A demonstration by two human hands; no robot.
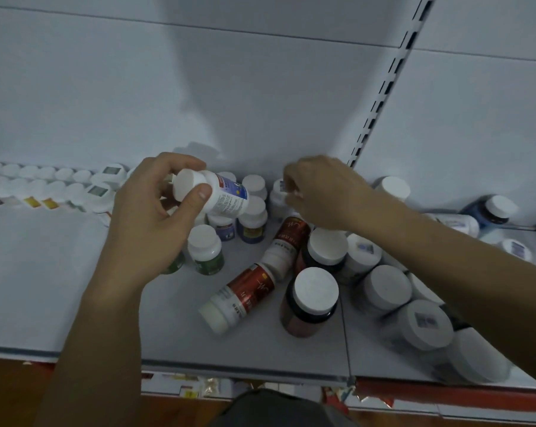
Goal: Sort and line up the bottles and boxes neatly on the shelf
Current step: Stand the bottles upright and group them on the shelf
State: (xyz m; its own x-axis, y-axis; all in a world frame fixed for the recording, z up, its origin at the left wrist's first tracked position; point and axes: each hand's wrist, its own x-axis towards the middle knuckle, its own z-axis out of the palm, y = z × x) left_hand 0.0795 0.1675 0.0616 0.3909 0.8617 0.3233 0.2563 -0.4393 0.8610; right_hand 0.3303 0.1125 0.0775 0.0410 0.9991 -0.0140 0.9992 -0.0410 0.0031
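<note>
My left hand [149, 217] has its fingers [180, 163] and thumb clamped round the cap end of a white plastic bottle with a blue-and-white label [226, 197]. I hold it clear of the grey metal shelf [75, 288] and tipped on its side, I'd judge so that I can read the label and match it to its kind. Just below those fingers stand white-capped bottles with green labels [206, 251], and just beyond the held bottle are upright blue-labelled bottles [251, 223], probably its group. Well to the left of my left fingers, two tidy rows of small white-capped bottles [45, 183] run along the back wall, the pattern to follow. My right hand [325, 192] reaches to a small white bottle [277, 195] at the back. Its fingers are curled at the cap, but blur keeps me from telling whether they grip it. Below that hand two red-labelled white bottles [251, 291] lie toppled beside a dark brown jar with a white lid [313, 300], unsorted.
</note>
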